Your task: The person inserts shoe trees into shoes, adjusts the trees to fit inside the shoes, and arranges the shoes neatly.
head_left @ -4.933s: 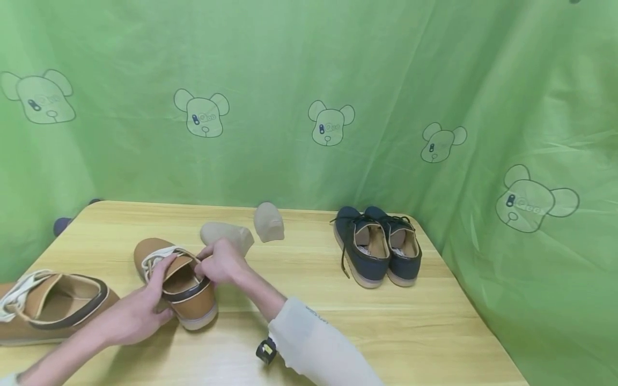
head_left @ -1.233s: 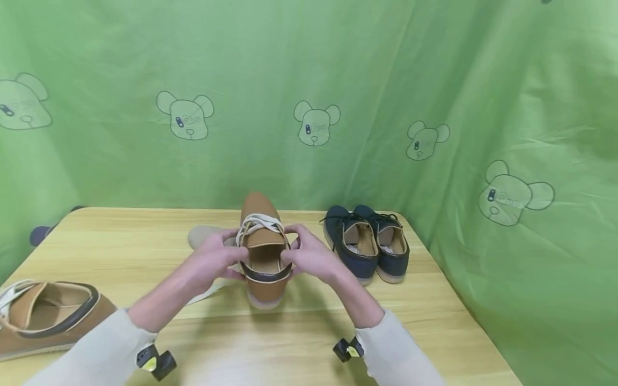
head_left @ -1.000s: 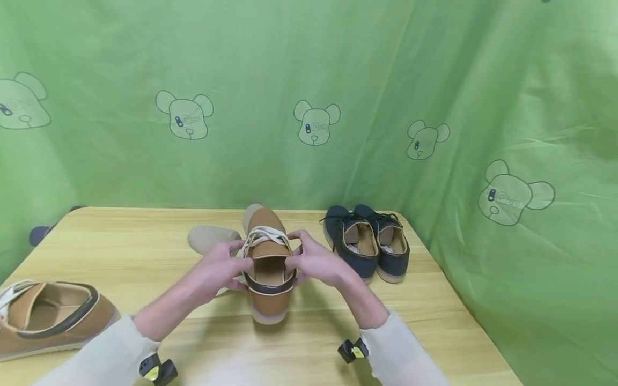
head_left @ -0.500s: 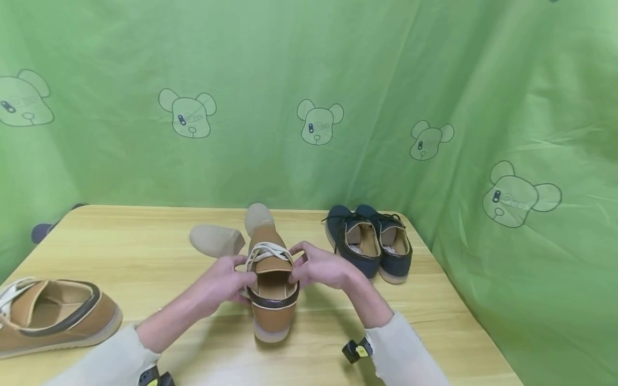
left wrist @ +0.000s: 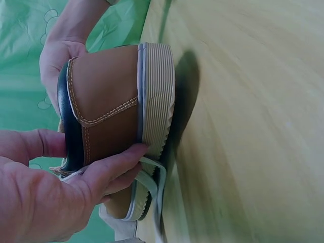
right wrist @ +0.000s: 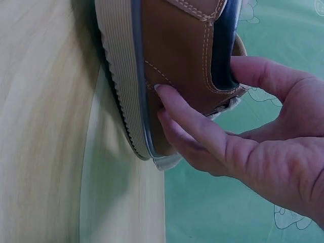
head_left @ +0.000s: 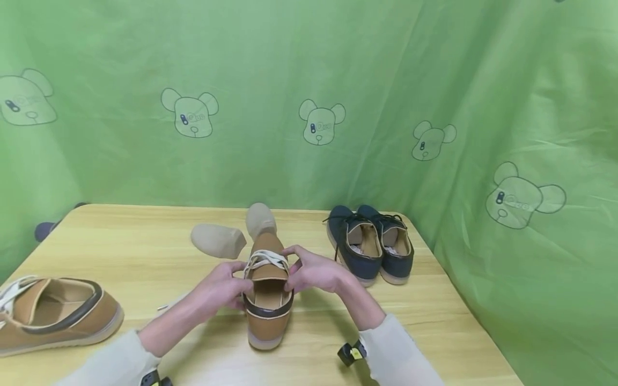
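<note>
Second tan shoe (head_left: 53,313) cut off at the surface's left edge, left hand (head_left: 223,284) and right hand (head_left: 314,272) fingers curled, clamping the tan shoe (head_left: 267,300), mid-surface near the front edge

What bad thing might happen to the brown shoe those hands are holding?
1. The left hand and right hand hold the tan leather shoe with the dark collar only by its sides, so it might slip or tip over.
2. A loose cream lace hangs under the ribbed sole and might get trapped beneath it.
3. Pushed forward, the shoe could knock the beige shoe stuffer just beyond its toe.
</note>
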`<state>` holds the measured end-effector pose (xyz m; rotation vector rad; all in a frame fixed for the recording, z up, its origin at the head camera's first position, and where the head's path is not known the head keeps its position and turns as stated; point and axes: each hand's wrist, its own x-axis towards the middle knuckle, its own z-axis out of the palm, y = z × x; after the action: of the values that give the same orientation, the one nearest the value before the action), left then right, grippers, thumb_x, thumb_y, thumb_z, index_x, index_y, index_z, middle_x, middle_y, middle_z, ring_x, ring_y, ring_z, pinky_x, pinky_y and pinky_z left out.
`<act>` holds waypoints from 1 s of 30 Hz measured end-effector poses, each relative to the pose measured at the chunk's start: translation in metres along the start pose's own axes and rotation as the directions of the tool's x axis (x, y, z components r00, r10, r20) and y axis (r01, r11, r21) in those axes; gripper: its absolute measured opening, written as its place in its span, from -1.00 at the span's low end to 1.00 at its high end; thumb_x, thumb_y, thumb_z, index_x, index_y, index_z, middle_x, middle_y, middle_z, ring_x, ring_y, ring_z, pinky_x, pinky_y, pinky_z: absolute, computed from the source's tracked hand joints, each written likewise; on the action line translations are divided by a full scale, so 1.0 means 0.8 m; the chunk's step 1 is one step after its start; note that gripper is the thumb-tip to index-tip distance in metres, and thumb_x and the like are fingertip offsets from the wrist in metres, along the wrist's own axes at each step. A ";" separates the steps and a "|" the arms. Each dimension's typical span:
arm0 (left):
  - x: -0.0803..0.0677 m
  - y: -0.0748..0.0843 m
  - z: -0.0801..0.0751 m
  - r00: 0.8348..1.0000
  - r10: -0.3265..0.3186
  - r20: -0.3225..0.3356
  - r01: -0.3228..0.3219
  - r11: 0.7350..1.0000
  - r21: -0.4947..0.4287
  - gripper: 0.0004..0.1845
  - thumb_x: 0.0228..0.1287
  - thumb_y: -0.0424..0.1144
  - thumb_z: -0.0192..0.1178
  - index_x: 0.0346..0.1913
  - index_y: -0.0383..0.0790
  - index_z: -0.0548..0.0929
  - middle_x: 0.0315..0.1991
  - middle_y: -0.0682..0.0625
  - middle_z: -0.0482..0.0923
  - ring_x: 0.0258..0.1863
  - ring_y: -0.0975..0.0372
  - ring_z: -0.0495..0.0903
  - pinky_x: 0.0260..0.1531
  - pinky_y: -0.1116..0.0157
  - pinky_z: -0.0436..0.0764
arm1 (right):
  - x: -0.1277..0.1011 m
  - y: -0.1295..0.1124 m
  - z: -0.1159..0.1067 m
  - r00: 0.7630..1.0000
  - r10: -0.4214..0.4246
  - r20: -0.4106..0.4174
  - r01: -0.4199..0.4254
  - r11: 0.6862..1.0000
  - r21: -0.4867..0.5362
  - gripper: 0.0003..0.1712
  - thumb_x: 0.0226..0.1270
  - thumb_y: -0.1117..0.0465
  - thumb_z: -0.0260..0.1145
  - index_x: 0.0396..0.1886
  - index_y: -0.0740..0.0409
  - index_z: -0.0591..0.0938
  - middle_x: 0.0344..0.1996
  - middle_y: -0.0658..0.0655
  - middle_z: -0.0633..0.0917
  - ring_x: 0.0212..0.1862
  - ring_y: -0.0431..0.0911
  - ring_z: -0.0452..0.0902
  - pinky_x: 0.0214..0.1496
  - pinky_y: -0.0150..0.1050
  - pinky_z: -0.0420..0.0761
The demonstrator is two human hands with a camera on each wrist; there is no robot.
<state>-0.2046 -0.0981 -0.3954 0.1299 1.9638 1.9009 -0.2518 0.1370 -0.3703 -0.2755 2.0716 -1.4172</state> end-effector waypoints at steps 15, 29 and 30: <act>-0.002 -0.009 -0.009 0.992 -0.004 0.129 0.000 0.999 0.037 -0.11 0.21 -0.41 0.18 0.53 -0.53 -0.03 0.03 -0.48 0.61 -0.15 -0.10 0.74 -0.21 -0.02 0.77 | 0.002 0.001 0.002 1.000 -0.010 -0.010 0.009 0.997 -0.072 0.04 -0.05 0.46 0.42 0.52 0.23 0.24 -0.10 0.31 0.55 -0.23 -0.03 0.60 -0.15 -0.26 0.69; -0.005 -0.005 -0.021 0.984 -0.023 0.179 -0.008 0.985 0.171 -0.12 0.23 -0.37 0.26 0.54 -0.43 0.04 0.13 -0.41 0.58 0.04 -0.08 0.67 -0.33 -0.02 0.77 | 0.000 -0.008 0.003 0.999 -0.033 -0.027 0.028 0.982 -0.187 -0.02 0.10 0.24 0.56 0.50 0.26 0.32 -0.13 0.26 0.60 -0.20 -0.06 0.62 -0.07 -0.25 0.66; -0.005 -0.004 -0.022 0.983 -0.029 0.180 -0.004 0.983 0.182 -0.11 0.23 -0.36 0.27 0.54 -0.42 0.04 0.14 -0.40 0.58 0.05 -0.08 0.66 -0.34 -0.02 0.77 | 0.000 -0.009 0.003 0.999 -0.033 -0.027 0.027 0.981 -0.190 -0.02 0.10 0.23 0.56 0.50 0.26 0.32 -0.12 0.26 0.60 -0.19 -0.05 0.62 -0.07 -0.24 0.65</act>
<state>-0.2066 -0.1160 -0.3978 0.3303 2.0029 1.6363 -0.2514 0.1326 -0.3645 -0.3661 2.2391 -1.2491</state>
